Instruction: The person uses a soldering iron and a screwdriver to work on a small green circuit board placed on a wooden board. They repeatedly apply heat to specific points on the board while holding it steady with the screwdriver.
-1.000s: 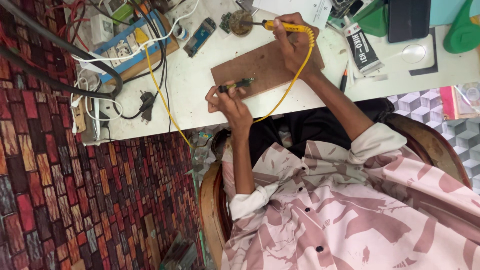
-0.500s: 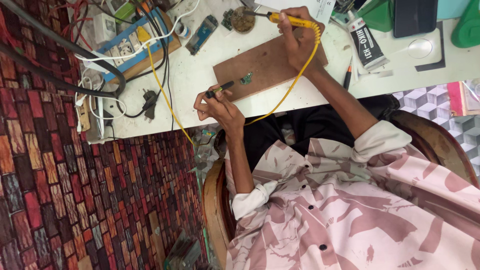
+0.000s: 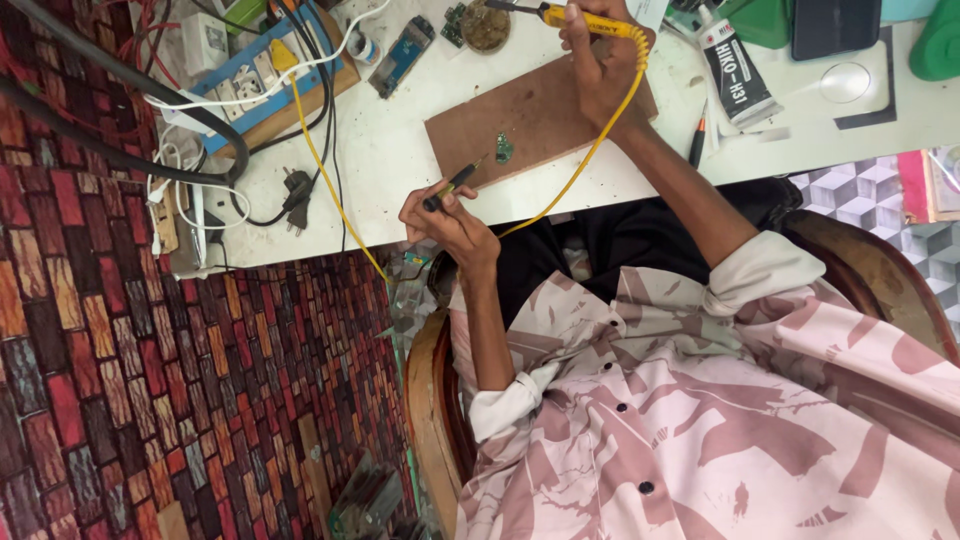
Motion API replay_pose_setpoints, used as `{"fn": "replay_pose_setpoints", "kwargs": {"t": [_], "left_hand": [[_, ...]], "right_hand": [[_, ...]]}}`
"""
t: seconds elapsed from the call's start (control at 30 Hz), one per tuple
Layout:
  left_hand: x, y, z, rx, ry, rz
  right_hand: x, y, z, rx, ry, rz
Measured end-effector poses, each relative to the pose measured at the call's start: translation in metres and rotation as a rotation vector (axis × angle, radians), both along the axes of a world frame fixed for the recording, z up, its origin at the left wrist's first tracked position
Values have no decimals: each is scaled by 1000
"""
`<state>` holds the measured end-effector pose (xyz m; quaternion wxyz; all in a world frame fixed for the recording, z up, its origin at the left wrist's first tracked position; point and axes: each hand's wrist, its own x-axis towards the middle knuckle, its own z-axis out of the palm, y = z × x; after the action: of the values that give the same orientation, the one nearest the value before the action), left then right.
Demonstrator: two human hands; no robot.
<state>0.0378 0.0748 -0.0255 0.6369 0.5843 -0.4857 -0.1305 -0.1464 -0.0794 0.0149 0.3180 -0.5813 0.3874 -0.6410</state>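
Soldering iron [image 3: 590, 20] now nearer tin [image 3: 487, 25]

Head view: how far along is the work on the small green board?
Done: the small green board lies on the wooden slab. In hand: the right hand holds the yellow soldering iron, tip at the round tin; the left hand aims a dark tool at the board. Left: iron not yet on it.

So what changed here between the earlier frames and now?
The right hand carried the yellow soldering iron away from the brown board towards the round tin, where its tip now rests. The left hand slid slightly along the table edge with its dark tool, tip still near the small green circuit piece. Both grips, the board and the circuit piece stayed put.
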Motion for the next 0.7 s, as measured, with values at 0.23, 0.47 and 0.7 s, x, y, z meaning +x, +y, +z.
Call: {"fn": "replay_pose_setpoints", "kwargs": {"t": [0.23,0.47,0.7], "left_hand": [[-1,-1,5,73,-38,-57],[-22,-13,6,9,0,-54],[-18,-25,16,20,-40,-103]], "right_hand": [[1,-1,-7,18,-41,56],[0,-1,-6,2,-15,18],[-2,2,3,-12,46,-46]]}}
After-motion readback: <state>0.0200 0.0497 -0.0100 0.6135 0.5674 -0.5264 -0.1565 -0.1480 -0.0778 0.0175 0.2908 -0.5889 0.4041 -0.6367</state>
